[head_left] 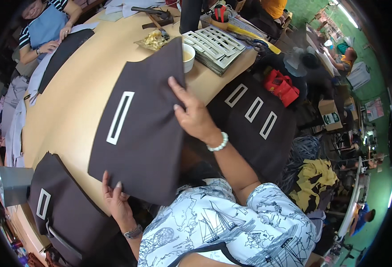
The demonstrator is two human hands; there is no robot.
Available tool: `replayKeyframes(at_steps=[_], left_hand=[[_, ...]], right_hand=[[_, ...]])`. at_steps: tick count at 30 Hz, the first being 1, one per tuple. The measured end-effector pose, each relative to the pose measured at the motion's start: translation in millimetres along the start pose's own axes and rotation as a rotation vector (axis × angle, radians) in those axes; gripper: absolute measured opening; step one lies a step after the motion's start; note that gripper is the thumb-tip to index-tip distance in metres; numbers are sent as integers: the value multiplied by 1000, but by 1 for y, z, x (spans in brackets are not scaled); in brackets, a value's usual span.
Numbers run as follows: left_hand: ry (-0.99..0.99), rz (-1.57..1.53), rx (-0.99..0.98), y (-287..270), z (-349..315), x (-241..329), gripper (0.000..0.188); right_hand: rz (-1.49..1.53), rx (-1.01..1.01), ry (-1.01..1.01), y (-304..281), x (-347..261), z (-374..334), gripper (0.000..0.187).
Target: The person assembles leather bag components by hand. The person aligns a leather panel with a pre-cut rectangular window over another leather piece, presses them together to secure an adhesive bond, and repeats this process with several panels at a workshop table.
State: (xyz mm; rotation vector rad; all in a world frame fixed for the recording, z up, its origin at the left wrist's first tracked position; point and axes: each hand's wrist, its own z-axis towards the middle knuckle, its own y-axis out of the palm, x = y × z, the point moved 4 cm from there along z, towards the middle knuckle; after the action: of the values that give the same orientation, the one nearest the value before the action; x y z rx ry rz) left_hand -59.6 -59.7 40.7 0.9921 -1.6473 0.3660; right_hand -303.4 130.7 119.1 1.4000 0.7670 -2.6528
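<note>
A dark brown sheet panel (147, 129), with one white slotted rectangular strip (120, 118) on its face, is held tilted above the near side of the table. My right hand (196, 113) grips its right edge, thumb and forefinger on the face. At the lower left edge, my left hand (119, 202) pinches the same panel; some of its fingers are hidden. To the right of my right arm lies another dark panel (236, 138) bearing three white rectangular frames (254, 110). More dark panels (71, 200) are at the lower left, the top one with a white frame (43, 204).
Beyond the panel on the pale table (67, 120) stand a white cup (188, 58), a stack of white slotted frames (216, 44), a hammer (153, 12) and a yellowish lump on a scrap (155, 40). A co-worker (49, 26) handles a dark piece at the far left. Yellow scraps (314, 180) lie right.
</note>
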Motion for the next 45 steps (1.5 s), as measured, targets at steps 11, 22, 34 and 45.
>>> replayKeyframes(at_steps=[11,22,34,45], left_hand=[[83,386,-876,169,-38,-68,58],[19,761,-950,319,24,-186,70],[22,760,-932,338,29,-203,79],[189,847,-711,295,31,-223,61]], right_hand=[[-77,125,260,-202,105,-66,66],[-146,299,898,-303,263,-117,71],[-458,371,774,-325,328,-170,73],[-1189,282,573,-260,242,-118,72]])
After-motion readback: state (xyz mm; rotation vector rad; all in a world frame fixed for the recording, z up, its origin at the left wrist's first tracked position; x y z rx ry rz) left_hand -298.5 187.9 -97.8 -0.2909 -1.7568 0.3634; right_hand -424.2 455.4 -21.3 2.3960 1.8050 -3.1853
